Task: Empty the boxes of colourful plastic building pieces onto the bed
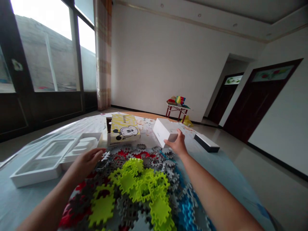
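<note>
My right hand (178,143) grips the near end of a white cardboard box (163,131), thumb on one side and fingers on the other. The box lies tilted at the far side of the pile. At the left, my left hand (89,160) has its fingers closed at a small light grey toothed piece (106,156). Between my arms spreads a heap of flat interlocking toothed pieces. Lime green pieces (144,186) lie on top, with grey pieces (124,205), red pieces (144,155) and blue pieces (187,208) around them.
An open white box with compartments (36,173) stands at the left. A yellow cartoon-printed box (125,128) sits behind the heap. A black-and-white box (206,143) lies at the right on the cloth-covered table (231,179). A small side table (178,107) stands by the wall.
</note>
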A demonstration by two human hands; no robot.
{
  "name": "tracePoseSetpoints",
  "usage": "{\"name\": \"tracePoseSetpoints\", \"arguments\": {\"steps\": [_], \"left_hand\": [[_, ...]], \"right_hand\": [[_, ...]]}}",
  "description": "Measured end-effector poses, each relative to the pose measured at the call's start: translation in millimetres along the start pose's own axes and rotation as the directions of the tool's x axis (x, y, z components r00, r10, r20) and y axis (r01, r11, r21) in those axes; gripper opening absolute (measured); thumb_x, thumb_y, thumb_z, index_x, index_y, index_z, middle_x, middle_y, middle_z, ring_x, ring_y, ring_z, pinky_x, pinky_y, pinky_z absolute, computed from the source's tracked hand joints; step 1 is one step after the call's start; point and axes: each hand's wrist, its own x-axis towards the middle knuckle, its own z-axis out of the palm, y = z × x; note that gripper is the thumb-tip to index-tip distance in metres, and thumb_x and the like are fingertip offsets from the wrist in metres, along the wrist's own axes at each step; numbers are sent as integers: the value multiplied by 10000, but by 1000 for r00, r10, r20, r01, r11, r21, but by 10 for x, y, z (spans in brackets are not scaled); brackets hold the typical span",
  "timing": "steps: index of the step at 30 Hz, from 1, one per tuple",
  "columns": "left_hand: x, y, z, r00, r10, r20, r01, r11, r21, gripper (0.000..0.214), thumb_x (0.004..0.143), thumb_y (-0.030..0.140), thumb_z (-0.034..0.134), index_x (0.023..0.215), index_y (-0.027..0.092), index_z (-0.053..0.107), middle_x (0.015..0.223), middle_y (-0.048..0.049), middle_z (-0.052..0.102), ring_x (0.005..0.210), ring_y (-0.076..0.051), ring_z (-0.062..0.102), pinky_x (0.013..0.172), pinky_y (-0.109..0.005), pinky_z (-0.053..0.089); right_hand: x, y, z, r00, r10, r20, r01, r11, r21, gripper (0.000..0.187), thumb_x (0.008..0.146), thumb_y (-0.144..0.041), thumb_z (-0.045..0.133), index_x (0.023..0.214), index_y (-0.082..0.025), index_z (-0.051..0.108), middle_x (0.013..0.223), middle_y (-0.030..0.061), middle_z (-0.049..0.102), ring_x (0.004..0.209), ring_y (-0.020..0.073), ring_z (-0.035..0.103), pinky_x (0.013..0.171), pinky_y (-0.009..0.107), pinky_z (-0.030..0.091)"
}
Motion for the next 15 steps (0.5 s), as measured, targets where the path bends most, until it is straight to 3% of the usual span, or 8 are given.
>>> {"name": "tracePoseSetpoints", "arguments": {"steps": [4,8,15], "left_hand": [[-102,-37,49,1000,10,18,-9,998,-64,468,749,534,435,851,148,679,761,-51,712,655,-184,616,631,-245,453],[-187,-2,71,1000,-7,9,7,998,-66,478,768,547,416,800,151,682,579,-13,639,555,-163,563,517,-229,416],[-216,-15,97,999,-9,32,14,990,-141,455,755,539,451,731,151,689,593,-3,638,531,-145,531,507,-225,406]], "right_hand": [[206,-263,519,995,51,89,-53,998,21,920,509,-411,714,1279,-156,278,1173,152,385,1122,300,382,916,398,378],[330,-404,951,985,109,133,-112,994,11,921,507,-360,710,1290,-149,273,1183,169,382,1128,307,388,902,384,393],[321,-449,1507,963,157,220,-139,986,-95,946,474,-348,723,1298,-175,292,1205,175,380,1135,330,398,888,418,395]]}}
